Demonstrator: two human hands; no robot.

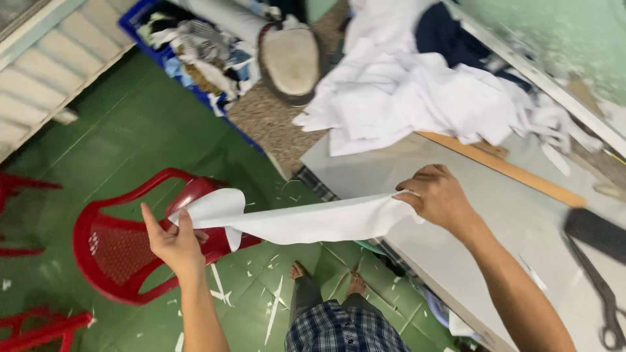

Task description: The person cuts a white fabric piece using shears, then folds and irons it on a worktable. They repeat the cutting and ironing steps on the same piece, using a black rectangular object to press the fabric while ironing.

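Bright even daylight, soft shadows, motion blur, wide-angle edge distortion

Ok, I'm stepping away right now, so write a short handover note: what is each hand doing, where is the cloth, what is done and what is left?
Left hand: pinches one end of the white fabric piece, over the red plastic chair.
Right hand: grips the other end at the edge of the grey table.
The piece hangs stretched between both hands, off the table.
Done: this piece is picked up and spread out.
Left: the pile of white cloth lies at the table's far end; black scissors lie untouched at its right.
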